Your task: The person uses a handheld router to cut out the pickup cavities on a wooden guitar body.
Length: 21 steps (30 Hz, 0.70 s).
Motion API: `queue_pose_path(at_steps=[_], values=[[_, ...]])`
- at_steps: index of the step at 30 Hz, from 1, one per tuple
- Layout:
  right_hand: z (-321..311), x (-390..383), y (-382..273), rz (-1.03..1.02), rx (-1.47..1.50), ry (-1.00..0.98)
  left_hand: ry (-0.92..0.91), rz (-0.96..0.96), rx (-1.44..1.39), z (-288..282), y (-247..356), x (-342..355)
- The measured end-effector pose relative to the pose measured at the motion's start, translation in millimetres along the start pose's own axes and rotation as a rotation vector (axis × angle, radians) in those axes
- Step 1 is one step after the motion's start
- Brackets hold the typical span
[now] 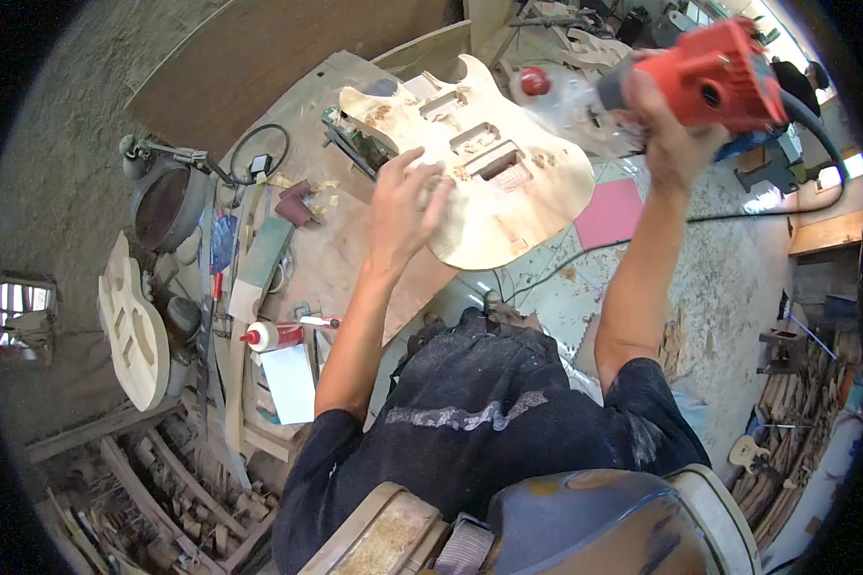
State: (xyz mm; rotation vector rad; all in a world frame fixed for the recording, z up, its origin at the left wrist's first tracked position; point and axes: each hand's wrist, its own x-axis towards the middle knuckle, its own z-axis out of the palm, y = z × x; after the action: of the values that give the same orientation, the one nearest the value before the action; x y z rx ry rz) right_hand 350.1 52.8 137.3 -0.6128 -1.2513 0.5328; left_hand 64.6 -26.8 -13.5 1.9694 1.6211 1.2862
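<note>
A pale wooden guitar body [547, 196] lies on the workbench in front of me, with several cavities cut into its face and wood dust around them. My left hand [405, 209] is over its left part, fingers apart and holding nothing; whether the fingertips touch the wood I cannot tell. Up at the right, my right hand [679, 144] grips a red handheld router [714, 77], tilted and raised clear of the guitar body. Its clear plastic base [585, 110] is smeared by motion and points left. A black cord trails from the router's right end.
Left on the bench [345, 259] are a glue bottle [274, 336], a white sheet [289, 381] and brown sandpaper [295, 203]. A pink sheet [611, 213] lies right of the guitar body. Another guitar body [134, 331] stands far left. The cord [753, 214] crosses the right side.
</note>
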Motion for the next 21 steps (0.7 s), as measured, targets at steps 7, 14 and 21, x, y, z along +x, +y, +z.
queue_pose_path(at_steps=[7,14,21], values=[[-73.0,12.5,-17.0,-0.195,-0.129,0.097,-0.233,0.203,0.308,36.5,12.2,24.0],[-117.1,18.8,-6.6,-0.19,-0.27,0.161,-0.156,0.077,0.322,60.5,37.7,28.4],[-138.8,36.2,16.2,-0.155,-0.288,0.179,-0.075,-0.004,0.311,103.6,68.8,38.2]])
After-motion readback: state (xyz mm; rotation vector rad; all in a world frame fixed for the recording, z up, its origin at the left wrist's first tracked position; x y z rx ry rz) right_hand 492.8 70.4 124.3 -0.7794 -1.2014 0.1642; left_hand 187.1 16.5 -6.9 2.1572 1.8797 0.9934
